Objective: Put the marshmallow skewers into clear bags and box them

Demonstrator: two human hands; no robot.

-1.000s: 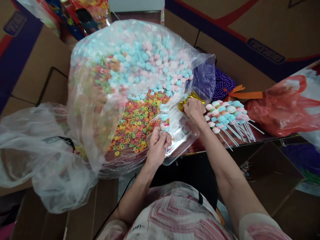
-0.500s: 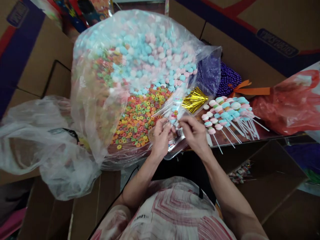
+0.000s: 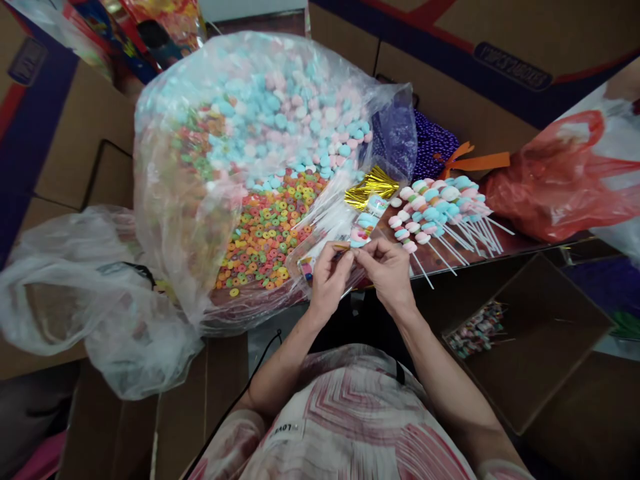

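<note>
A marshmallow candy skewer (image 3: 363,230) in a clear printed wrapper tilts up and to the right, beyond my fingertips. My left hand (image 3: 331,277) is closed in a pinch at the wrapper's lower end, where a bit of gold tie (image 3: 341,248) shows by the fingers. Meeting it there, my right hand (image 3: 389,272) pinches the same end. The stick is hidden by my fingers. Just behind lie a bunch of gold twist ties (image 3: 373,187) and white sticks (image 3: 327,212). Unwrapped marshmallow skewers (image 3: 440,210) are piled right of my right hand.
A big clear bag (image 3: 165,167) holds marshmallows (image 3: 280,100) and ring gummies (image 3: 273,227). White plastic bags (image 3: 135,347) hang at left, a red bag (image 3: 550,180) sits at right. Below right, an open carton (image 3: 530,373) contains several wrapped skewers (image 3: 477,330). Large cartons (image 3: 475,93) stand behind.
My right hand has come in against my left at the wrapper's end. The wrapped skewer has swung from nearly upright to leaning right. The whole view has shifted slightly.
</note>
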